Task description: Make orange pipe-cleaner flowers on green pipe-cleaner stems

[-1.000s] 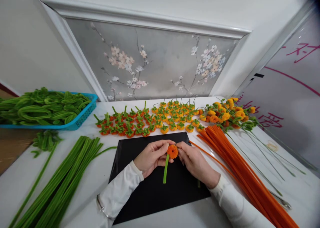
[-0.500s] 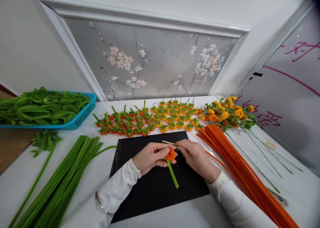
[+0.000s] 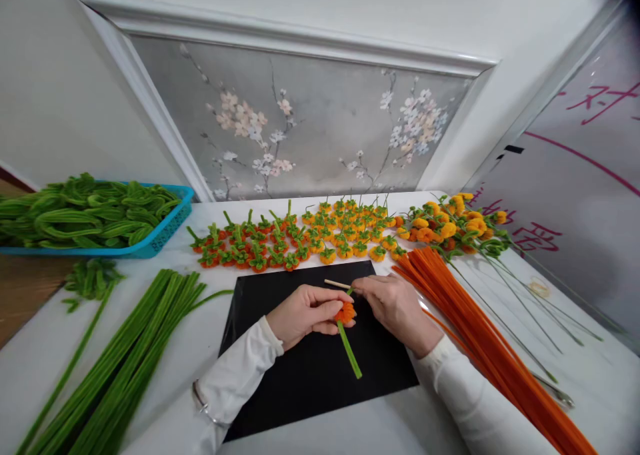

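Note:
Over the black mat (image 3: pixel 310 395), my left hand (image 3: pixel 304 316) is closed, pinching a small orange pipe-cleaner pumpkin or flower (image 3: pixel 345 313) between thumb and fingers. A green pipe cleaner (image 3: pixel 351 355) passes by it, one end hanging down toward me and a short bit showing above. My right hand (image 3: pixel 397 310) is closed on a thin pale wooden stick (image 3: pixel 336 284), whose tip points left past its fingertips. Those fingertips also meet the upper end of the green strip; whether they grip it I cannot tell.
Rows of finished orange pieces (image 3: pixel 257 258) and yellow pieces (image 3: pixel 345 248) with green tops line the back. Left are a blue basket (image 3: pixel 187 205) of green loops and green pipe cleaners (image 3: pixel 120 355). Right lie orange pipe cleaners (image 3: pixel 480 348) and stemmed flowers (image 3: pixel 450 228).
The orange piece has turned slightly and shifted a little right in my left hand. The hanging green end has swung a bit right. A short green end now shows beside my right fingertips.

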